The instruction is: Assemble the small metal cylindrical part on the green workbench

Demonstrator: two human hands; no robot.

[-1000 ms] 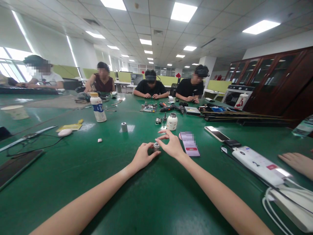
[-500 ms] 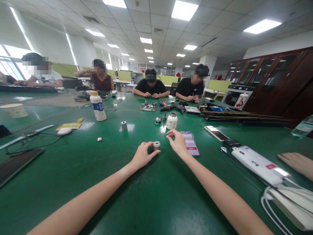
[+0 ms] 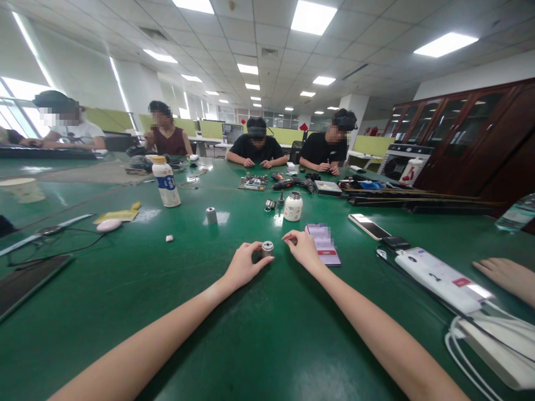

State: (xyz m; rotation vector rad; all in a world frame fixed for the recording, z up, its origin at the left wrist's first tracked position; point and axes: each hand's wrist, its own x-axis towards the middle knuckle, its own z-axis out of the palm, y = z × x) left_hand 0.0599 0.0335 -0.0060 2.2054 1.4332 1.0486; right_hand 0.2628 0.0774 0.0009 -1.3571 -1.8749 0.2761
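Note:
My left hand point(image 3: 246, 264) is closed around a small silver metal cylinder point(image 3: 268, 250), thumb on the near side and fingers at the back. The cylinder stands upright on the green table, its round top with dark holes showing. To its right, my right hand point(image 3: 301, 248) hovers just above the table with thumb and fingertips drawn together in a pinch. Whatever lies between those fingertips, if anything, is too small to make out. Beyond this hand stands an open-topped white bottle point(image 3: 293, 207). A lit phone point(image 3: 325, 245) lies right beside the hand. Further left stands a second grey cylinder point(image 3: 211, 215).
Behind the white bottle lie a circuit board point(image 3: 253, 182) and a power drill point(image 3: 288, 183). A milk bottle point(image 3: 166, 184) stands at the left. On the right are another phone point(image 3: 368, 226), a power strip point(image 3: 443, 281) with cables, and another person's hand point(image 3: 504, 273). Several people sit across the table.
My right hand has lowered slightly toward the table, and its fingertips have come closer together. The left hand and its cylinder have stayed in place.

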